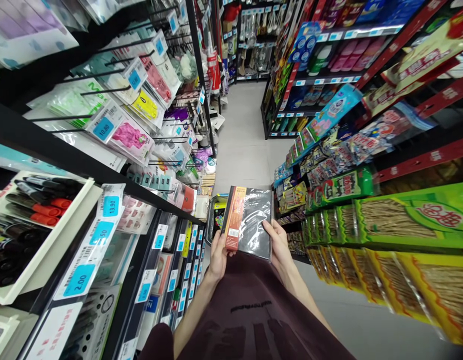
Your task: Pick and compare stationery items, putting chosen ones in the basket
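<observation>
A black notebook in shiny clear wrap is held in front of my body, with an orange-brown printed band down its left side. My left hand grips its lower left corner. On the right edge, my right hand is closed with the thumb lying over the cover. The fingers behind the notebook are hidden. Just beyond it, partly covered, is a dark shopping basket with a green and yellow item inside.
Shelves with price tags and a white tray of markers stand close on my left. Hanging snack packets jut out on my right. A grey tiled aisle runs ahead between the racks, towards a far shelf of utensils.
</observation>
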Demonstrator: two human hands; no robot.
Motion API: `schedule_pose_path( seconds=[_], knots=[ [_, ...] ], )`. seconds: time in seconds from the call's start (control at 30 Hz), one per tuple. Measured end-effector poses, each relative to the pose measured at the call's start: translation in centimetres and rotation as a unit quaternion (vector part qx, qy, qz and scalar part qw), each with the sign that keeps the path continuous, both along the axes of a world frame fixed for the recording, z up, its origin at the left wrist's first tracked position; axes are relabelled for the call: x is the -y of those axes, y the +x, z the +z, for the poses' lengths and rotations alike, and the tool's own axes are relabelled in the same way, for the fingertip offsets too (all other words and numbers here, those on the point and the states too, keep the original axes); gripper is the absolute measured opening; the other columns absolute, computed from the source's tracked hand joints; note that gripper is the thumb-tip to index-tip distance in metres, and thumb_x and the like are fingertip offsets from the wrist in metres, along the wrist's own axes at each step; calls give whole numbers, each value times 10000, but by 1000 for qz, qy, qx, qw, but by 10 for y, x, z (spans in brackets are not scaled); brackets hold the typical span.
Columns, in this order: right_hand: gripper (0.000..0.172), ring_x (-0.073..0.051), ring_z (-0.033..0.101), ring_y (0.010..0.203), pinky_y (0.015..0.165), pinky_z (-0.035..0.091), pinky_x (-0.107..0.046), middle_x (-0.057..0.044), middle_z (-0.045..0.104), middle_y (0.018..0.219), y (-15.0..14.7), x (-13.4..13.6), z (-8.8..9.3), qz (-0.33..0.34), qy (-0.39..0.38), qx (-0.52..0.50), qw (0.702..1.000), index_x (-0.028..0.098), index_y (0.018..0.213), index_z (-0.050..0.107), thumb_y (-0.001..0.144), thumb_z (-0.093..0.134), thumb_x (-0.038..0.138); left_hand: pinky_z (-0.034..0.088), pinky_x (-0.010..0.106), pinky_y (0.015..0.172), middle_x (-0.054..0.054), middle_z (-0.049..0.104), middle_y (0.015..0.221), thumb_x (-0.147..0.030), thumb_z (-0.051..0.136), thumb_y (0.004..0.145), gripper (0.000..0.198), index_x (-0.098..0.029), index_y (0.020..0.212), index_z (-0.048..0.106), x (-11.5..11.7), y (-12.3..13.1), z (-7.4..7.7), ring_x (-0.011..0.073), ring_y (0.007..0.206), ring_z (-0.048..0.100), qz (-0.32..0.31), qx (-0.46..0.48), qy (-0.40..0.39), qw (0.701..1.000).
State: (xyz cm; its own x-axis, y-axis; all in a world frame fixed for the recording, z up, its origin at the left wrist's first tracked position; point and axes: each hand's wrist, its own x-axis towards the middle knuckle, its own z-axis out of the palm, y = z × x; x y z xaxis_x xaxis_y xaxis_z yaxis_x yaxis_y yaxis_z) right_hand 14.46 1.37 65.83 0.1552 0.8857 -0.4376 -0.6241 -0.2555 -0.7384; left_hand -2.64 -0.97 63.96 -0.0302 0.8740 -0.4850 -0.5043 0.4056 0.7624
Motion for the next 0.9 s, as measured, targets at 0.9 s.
schedule_pose_path(
  seconds=[0.9],
  knots=[
    [359,-175,658,634,467,420,-220,-110,688,973,5,6,3,346,89,92,930,176,1113,621,917,594,475,490,414,993,131,698,1141,-340,626,868,401,-145,1218,624,-10,-10,-24,274,1110,639,-6,-220,57,974]
  ],
)
